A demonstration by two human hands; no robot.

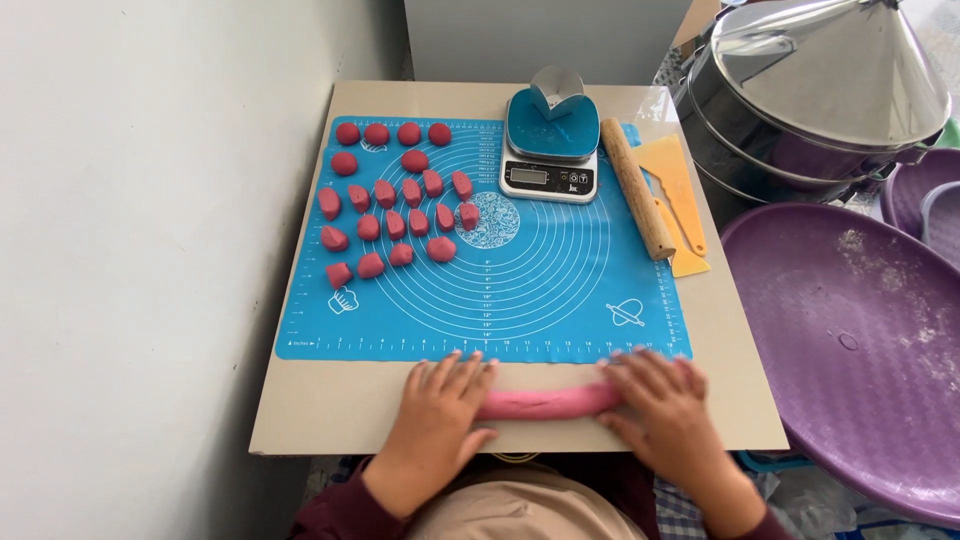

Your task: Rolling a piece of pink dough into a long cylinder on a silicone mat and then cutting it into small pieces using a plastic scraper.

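Where the bare tabletop point(330, 405) shows below the mat at the bottom centre of the frame, a pink dough roll point(545, 402) lies crosswise, a thick log with both ends hidden under the palms. The left hand point(440, 410) lies flat on one end, fingers spread and pointing up the frame; the right hand point(660, 405) covers the other end the same way — flat, fingers loosely apart, nothing pinched. Just above them runs the lower edge of the blue baking mat point(540, 290), printed with rings and rulers. On its upper left part sit the pink dough pieces point(395, 205), small cut lumps in rough rows, a few rounded ones in the top row. At the top centre stands a kitchen scale point(550, 150); right of it lie a wooden rolling pin point(637, 190) and a yellow scraper point(680, 200). Further right — a purple tray point(850, 350) and, above it, a steel steamer point(810, 90).
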